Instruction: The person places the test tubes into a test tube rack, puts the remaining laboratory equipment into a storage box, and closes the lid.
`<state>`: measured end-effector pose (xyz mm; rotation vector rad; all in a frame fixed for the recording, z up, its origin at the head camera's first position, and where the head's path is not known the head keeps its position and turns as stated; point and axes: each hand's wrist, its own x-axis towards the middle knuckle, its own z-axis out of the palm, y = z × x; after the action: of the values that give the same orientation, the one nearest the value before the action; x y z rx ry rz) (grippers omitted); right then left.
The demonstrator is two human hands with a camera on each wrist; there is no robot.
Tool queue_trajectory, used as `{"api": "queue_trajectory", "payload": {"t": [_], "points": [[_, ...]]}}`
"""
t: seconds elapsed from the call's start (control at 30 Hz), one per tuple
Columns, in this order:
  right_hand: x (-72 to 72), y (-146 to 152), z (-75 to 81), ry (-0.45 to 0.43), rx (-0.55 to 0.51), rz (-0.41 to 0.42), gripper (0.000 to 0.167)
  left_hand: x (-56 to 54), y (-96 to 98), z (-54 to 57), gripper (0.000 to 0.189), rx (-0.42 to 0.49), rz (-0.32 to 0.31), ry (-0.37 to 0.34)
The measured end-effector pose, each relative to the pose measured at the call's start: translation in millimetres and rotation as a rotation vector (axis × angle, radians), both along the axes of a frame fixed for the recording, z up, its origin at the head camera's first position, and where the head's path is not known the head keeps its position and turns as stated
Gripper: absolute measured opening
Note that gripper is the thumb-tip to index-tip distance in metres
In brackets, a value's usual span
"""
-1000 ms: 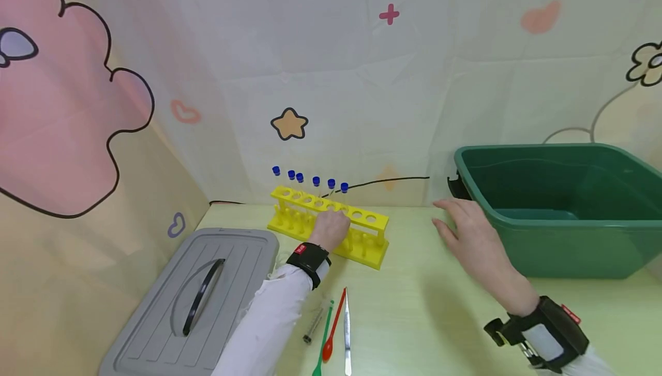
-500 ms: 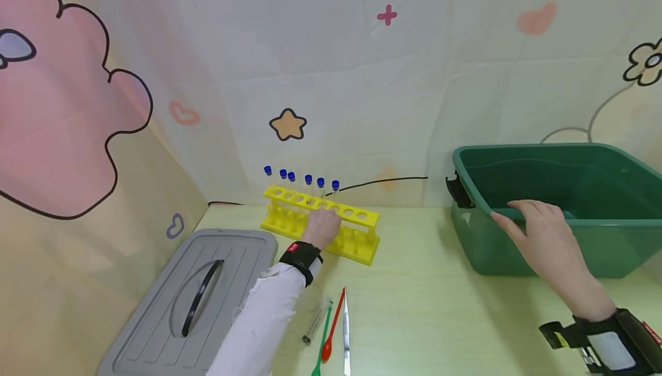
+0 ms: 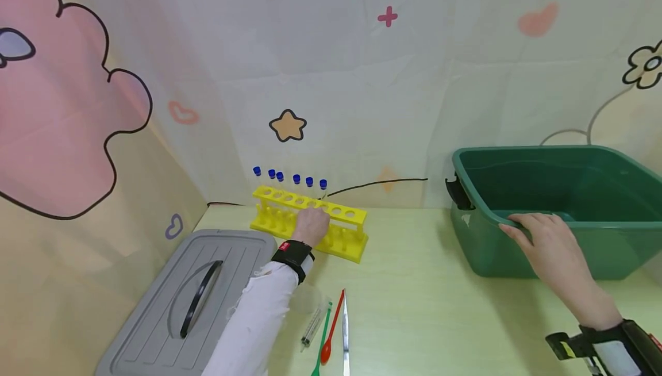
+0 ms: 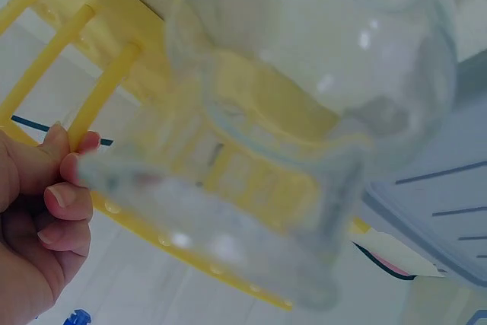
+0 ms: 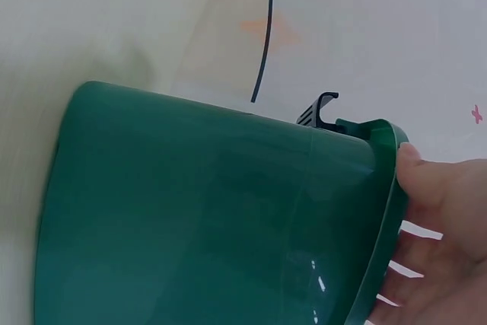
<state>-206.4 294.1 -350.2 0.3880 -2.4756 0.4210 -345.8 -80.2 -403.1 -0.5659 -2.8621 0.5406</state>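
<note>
A yellow test tube rack (image 3: 341,246) stands on the table near the back wall. Several clear tubes with blue caps (image 3: 297,179) rise from it. My left hand (image 3: 311,226) grips the rack at its front, thumb and fingertips pinching an upright in the left wrist view. A blurred clear vessel (image 4: 304,58) with a flared rim fills much of that view, close to the camera. On the right, my right hand (image 3: 558,255) holds the front rim of a green bin (image 3: 496,249), thumb outside, fingers over the inner side.
A grey lid (image 3: 243,249) with a black handle lies at the left. At the front middle lie a syringe (image 3: 312,329), a green stick-like utensil (image 3: 323,336), a red spoon (image 3: 327,350) and silver tweezers (image 3: 346,330). The bin has a black side clip (image 3: 458,194).
The rack and its tubes have slid left along with my left hand. My right hand has moved right, from beside the bin's left side to its front rim, and taken hold there.
</note>
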Motion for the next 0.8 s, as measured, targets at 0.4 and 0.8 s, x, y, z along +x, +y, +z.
{"api": "queue_trajectory", "payload": {"t": [0.4,0.8], "points": [[0.4,-0.3,-5.8,0.048,-0.022,0.005,0.026,-7.0,-16.1,2.8,0.019,0.037,0.087,-0.060],[-0.6,0.7,-7.4,0.056,-0.053,0.006,0.026,-15.9,-29.8,8.1,0.016,0.073,0.163,-0.097]]}}
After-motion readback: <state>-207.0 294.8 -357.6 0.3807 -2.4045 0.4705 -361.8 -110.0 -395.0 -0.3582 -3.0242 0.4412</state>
